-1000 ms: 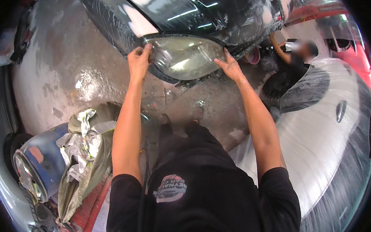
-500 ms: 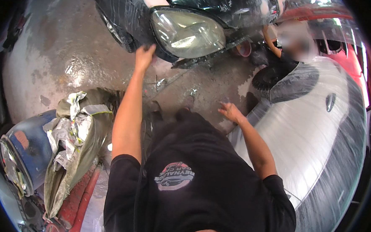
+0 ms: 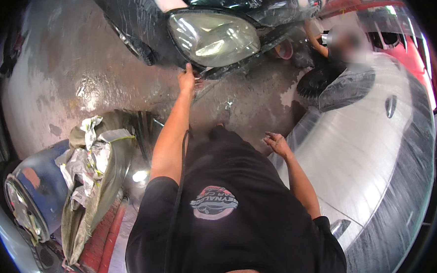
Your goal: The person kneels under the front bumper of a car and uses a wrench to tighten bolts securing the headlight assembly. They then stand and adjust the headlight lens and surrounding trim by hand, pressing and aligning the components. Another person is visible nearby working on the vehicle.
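Observation:
The dark car's front (image 3: 121, 8) is streaked with pale residue and carries a large hazy headlight (image 3: 215, 37). My left hand (image 3: 186, 79) reaches to the bumper edge just below that headlight, thumb pointing up at it; its other fingers are blurred, so their grip is unclear. Lower and to the right, my right hand (image 3: 276, 143) is open in the air beside the silver car body, fingers apart and slightly bent. A thin black hose or cord hangs along my left forearm.
A streaked silver car (image 3: 356, 148) fills the right side. Beyond it a co-worker (image 3: 339, 49) reaches toward the dark car near a black tyre (image 3: 311, 82). At lower left lie a blue drum (image 3: 35, 186), crumpled paper and cloth (image 3: 86, 164) and red metal (image 3: 105, 229). The floor (image 3: 82, 90) looks wet.
Both hands have come off the headlight lens. My right hand dropped down toward the silver car; my left hand moved down below the lamp, then slightly right. The view shifted.

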Demonstrator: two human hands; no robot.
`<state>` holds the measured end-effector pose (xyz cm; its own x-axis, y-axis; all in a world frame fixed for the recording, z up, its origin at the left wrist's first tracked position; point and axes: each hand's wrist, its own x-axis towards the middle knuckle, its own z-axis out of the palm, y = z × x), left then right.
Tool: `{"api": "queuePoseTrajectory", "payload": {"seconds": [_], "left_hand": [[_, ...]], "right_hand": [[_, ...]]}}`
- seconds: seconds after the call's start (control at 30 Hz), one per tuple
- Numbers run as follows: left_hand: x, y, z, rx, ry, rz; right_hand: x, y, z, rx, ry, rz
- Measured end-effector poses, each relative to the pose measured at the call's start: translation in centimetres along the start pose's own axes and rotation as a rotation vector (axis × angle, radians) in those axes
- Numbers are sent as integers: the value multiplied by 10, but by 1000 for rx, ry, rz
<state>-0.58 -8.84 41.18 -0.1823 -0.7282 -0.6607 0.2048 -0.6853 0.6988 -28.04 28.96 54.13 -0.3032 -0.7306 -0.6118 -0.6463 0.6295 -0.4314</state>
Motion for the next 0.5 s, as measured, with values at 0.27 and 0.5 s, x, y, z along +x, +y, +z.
{"api": "queuePoseTrajectory", "payload": {"seconds": [0.27,0.5], "left_hand": [[10,-10,21,-218,11,-93],[7,-14,25,-193,49,-1]], "right_hand": [[-31,28,0,149,103,170],[-43,65,10,273,4,292]]}}
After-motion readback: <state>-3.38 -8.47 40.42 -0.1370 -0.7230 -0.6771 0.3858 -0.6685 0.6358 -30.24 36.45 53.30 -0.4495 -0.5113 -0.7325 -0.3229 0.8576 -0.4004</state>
